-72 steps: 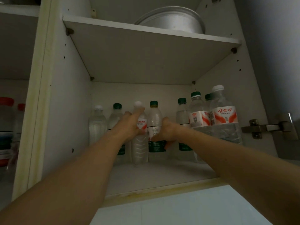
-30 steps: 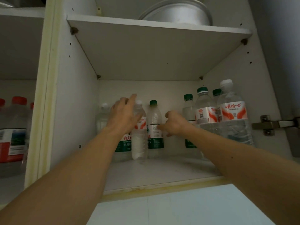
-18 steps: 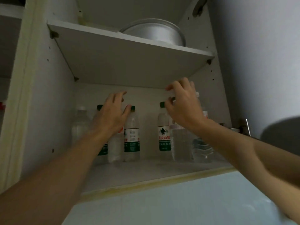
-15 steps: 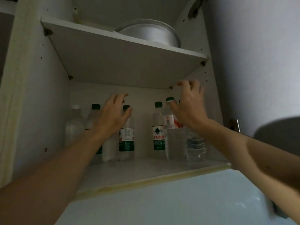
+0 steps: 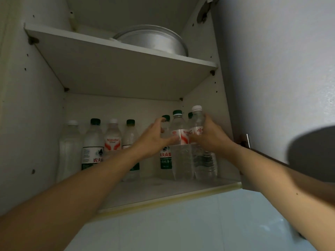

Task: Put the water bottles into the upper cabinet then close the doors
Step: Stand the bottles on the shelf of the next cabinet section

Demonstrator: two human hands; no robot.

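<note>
Head view shows our left hand (image 5: 154, 140) and right hand (image 5: 208, 137) holding two bottles (image 5: 179, 127) close together, so a hard push could tip their neighbours.

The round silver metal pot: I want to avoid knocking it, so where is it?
In the head view, the round silver metal pot sits on the white upper shelf, toward its right end, above the bottles.
</note>
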